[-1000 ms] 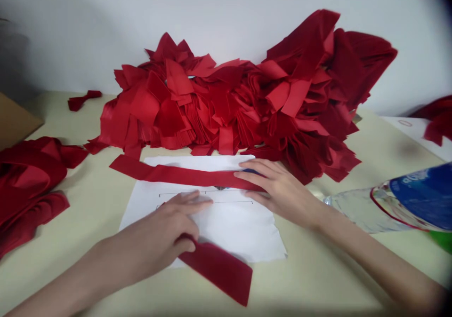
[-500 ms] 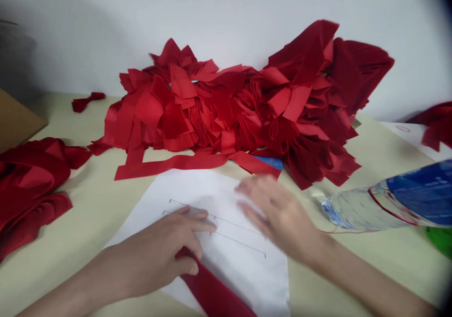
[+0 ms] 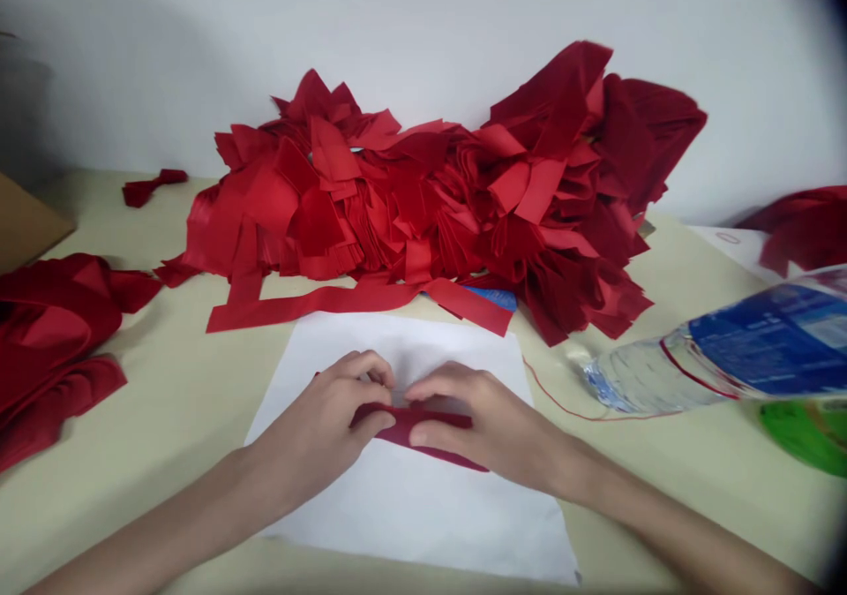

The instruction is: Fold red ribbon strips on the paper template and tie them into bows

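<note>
On the white paper sheet (image 3: 423, 515) in front of me lies a dark red fabric strip (image 3: 423, 425). My left hand (image 3: 331, 418) and my right hand (image 3: 476, 423) meet over it, fingers curled, each pinching the strip. The strip is mostly covered by my fingers. Just beyond the paper lies a long red strip (image 3: 318, 302) laid flat on the beige table (image 3: 165, 401). Behind that strip rises a big heap of red fabric pieces (image 3: 430, 198) against the white wall.
More red cloth (image 3: 53, 339) is piled at the left, with a brown box corner (image 3: 26, 220) behind it. A plastic water bottle (image 3: 715, 357) with a blue label lies at the right, beside something green (image 3: 807, 432). A blue item (image 3: 496, 297) peeks out under the heap.
The long strip was pushed back off the paper toward the heap. My left hand brought the dark red strip onto the middle of the paper, and my right hand came back to grip it too.
</note>
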{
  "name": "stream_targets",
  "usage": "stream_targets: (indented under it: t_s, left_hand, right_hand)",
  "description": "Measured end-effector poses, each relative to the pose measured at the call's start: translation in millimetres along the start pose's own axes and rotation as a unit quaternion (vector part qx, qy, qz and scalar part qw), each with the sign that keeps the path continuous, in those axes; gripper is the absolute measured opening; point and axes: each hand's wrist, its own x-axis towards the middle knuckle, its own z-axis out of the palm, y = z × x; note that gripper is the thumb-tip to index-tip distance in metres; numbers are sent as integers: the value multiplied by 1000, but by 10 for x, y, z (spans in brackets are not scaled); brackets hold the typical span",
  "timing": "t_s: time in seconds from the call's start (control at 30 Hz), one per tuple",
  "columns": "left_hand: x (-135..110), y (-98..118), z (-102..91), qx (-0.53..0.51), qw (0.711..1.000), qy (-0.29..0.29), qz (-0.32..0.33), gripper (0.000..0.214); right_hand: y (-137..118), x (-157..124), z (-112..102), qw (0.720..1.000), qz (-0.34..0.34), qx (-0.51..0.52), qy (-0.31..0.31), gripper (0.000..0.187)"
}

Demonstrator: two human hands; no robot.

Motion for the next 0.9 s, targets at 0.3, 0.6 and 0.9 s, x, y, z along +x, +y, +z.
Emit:
stream_targets:
  t_s: [0.3,0.6,0.9]
  left_hand:
    - [-54,-264,-304,-81,990,-71,-94,19]
    - [-117,-515,-425,-44,983,4,-181,20]
    - [-145,-367,-287,76,976,186,-80,19]
  right_hand:
    - [6,109,23,996,68,-54,8,15]
    - [-54,150,-45,988,115,-102,-36,19]
    - [-90,209,-65,982,129,-131,-40,20]
